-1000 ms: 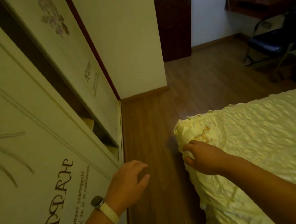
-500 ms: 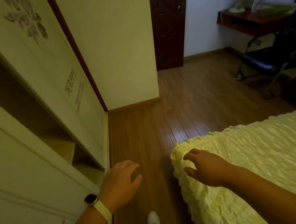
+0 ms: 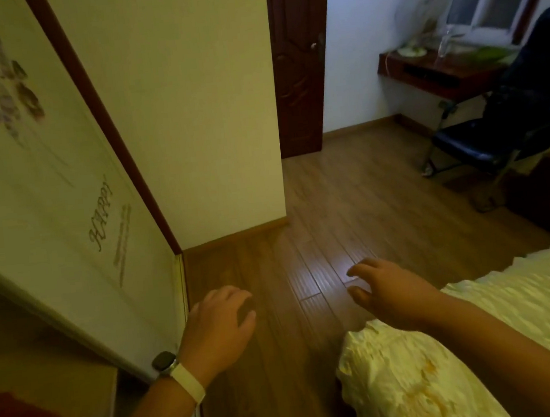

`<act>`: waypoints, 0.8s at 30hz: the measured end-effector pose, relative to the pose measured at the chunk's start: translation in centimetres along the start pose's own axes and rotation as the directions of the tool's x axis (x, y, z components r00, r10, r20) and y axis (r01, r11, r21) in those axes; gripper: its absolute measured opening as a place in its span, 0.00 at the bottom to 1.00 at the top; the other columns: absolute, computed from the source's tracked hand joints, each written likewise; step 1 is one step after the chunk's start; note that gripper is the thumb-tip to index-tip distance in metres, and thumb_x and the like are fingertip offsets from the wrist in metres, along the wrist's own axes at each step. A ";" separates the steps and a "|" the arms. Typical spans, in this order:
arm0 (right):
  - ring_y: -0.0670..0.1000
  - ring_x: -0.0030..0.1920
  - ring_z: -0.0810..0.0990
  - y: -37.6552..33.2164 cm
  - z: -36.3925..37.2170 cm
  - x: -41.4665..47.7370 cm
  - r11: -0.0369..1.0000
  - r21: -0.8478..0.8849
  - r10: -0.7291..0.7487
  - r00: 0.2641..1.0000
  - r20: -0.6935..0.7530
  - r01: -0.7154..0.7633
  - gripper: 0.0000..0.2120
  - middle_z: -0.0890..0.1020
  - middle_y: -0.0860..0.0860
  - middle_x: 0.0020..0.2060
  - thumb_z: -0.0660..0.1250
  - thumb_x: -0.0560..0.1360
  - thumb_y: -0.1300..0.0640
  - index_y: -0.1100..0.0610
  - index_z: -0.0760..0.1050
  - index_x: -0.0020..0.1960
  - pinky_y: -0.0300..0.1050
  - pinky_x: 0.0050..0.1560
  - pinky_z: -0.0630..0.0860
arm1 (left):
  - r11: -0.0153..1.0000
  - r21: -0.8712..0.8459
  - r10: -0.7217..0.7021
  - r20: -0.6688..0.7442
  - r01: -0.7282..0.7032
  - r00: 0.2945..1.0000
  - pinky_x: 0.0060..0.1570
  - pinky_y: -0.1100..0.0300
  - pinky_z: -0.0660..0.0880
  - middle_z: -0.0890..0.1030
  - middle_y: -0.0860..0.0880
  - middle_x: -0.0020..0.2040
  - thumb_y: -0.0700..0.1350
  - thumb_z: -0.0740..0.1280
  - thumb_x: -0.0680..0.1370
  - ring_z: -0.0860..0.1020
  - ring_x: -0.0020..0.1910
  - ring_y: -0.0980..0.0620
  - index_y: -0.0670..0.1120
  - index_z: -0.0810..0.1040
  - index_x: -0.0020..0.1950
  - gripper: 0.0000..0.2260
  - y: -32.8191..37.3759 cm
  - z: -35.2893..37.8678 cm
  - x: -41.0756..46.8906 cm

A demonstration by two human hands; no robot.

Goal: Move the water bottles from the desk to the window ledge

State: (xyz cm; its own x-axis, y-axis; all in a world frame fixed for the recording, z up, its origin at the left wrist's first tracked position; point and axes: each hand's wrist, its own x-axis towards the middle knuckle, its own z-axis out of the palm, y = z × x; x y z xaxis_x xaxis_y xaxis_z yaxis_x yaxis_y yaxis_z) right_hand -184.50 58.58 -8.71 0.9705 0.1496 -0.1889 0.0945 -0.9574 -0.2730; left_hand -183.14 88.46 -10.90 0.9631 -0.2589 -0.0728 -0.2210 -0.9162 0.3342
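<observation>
Water bottle (image 3: 445,42) on far desk (image 3: 448,74), well apart from left hand (image 3: 218,328) and right hand (image 3: 389,291); both hands empty, fingers relaxed

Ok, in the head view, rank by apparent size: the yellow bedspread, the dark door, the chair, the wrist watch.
1. yellow bedspread, largest, helped by nearness.
2. chair and dark door: look alike, left unranked.
3. wrist watch, smallest despite being close.
</observation>
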 end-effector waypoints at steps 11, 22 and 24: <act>0.49 0.66 0.73 1.5 0.5 16.0 1.000 0.010 -0.001 0.997 0.079 0.000 0.23 0.70 0.47 0.71 0.58 0.81 0.42 0.48 0.66 0.74 0.45 0.62 0.73 | 0.998 0.012 0.053 0.147 -0.055 0.988 0.74 0.52 0.60 0.63 0.56 0.76 0.58 0.59 0.81 0.60 0.75 0.55 0.58 0.65 0.74 0.21 -4.1 -0.6 15.0; 0.50 0.70 0.69 8.4 -4.4 34.3 0.999 0.050 -0.023 0.996 0.090 0.018 0.24 0.67 0.48 0.74 0.55 0.82 0.42 0.48 0.63 0.75 0.48 0.68 0.70 | 0.995 0.074 0.063 0.115 -0.071 0.991 0.70 0.55 0.63 0.67 0.55 0.74 0.58 0.58 0.81 0.63 0.73 0.56 0.55 0.67 0.74 0.21 -3.4 -2.8 37.4; 0.50 0.69 0.70 10.1 -5.9 36.5 0.998 0.059 0.004 0.998 0.069 -0.008 0.24 0.68 0.48 0.73 0.56 0.82 0.42 0.48 0.64 0.75 0.48 0.67 0.71 | 0.990 0.086 0.102 0.087 -0.110 0.991 0.70 0.55 0.62 0.68 0.55 0.73 0.59 0.58 0.81 0.64 0.72 0.56 0.55 0.68 0.73 0.21 -2.2 -3.1 40.8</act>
State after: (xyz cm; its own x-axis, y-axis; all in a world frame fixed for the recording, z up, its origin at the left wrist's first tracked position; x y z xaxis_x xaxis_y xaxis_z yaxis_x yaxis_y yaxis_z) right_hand -146.84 52.90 -12.82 0.9534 0.1621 -0.2546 0.0730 -0.9423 -0.3267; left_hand -142.84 80.88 -11.68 0.9185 -0.3768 -0.1202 -0.3376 -0.9053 0.2579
